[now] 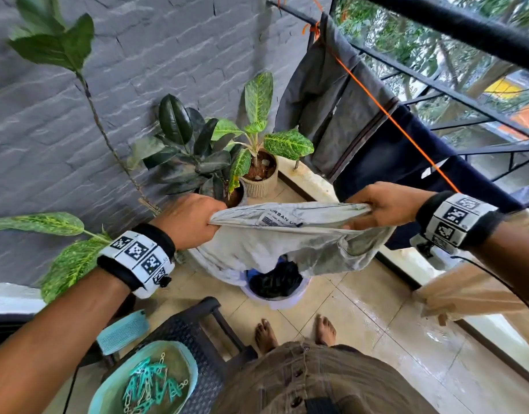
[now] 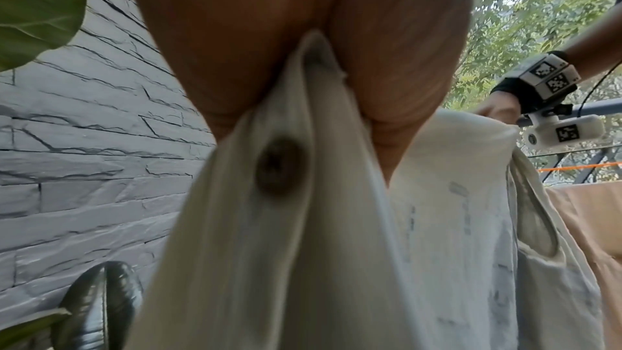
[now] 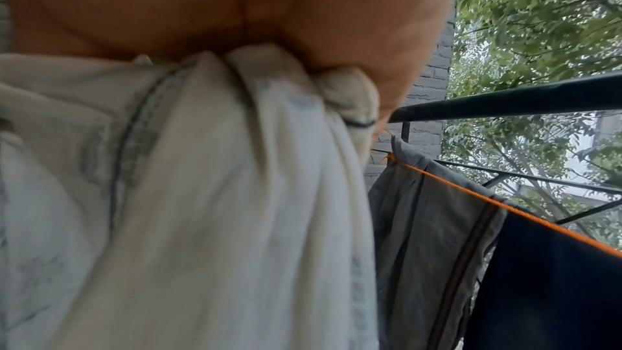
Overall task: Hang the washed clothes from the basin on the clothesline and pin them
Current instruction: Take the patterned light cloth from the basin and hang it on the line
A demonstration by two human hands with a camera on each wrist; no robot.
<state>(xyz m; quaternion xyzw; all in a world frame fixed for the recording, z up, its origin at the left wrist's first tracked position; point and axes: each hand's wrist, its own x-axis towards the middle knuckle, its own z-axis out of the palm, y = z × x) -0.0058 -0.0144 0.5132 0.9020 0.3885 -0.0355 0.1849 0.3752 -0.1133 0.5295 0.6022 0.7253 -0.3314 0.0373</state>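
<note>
Left hand (image 1: 194, 222): curled into a fist, one end of the waistband of a pale grey garment (image 1: 287, 243) gripped in it; in the left wrist view the cloth is seen bunched between palm and fingers, a dark button (image 2: 277, 166) lying just below the grip.
Right hand (image 1: 385, 206): closed on the other end of the same waistband; folds of the cloth are seen gathered under the fingers in the right wrist view.
Pale grey garment: held stretched between the two hands in mid-air, over the basin and beside the clothesline, not on it; a printed label reading "URBAN UP" is shown on the inner waistband, and the rest is left hanging down.
Basin (image 1: 275, 297): a light-coloured one set on the tiled floor (image 1: 376, 324) directly under the held garment, dark clothes seen inside.
Clothesline (image 1: 406, 135): an orange cord strung along the black railing (image 1: 466, 25), to the right of the hands.
Already hung: a grey garment (image 1: 332, 109) and, next to it, a dark navy garment (image 1: 400, 156) are draped over the line; a tan cloth (image 1: 472, 291) is seen nearer the right forearm.
Clothespins (image 1: 152, 386): a heap of teal and white ones kept in a teal bowl (image 1: 114, 392) at lower left, on a dark woven chair (image 1: 197, 333).
Potted plants (image 1: 227, 150): grouped against the grey stone wall (image 1: 138, 55), beyond the left hand.
</note>
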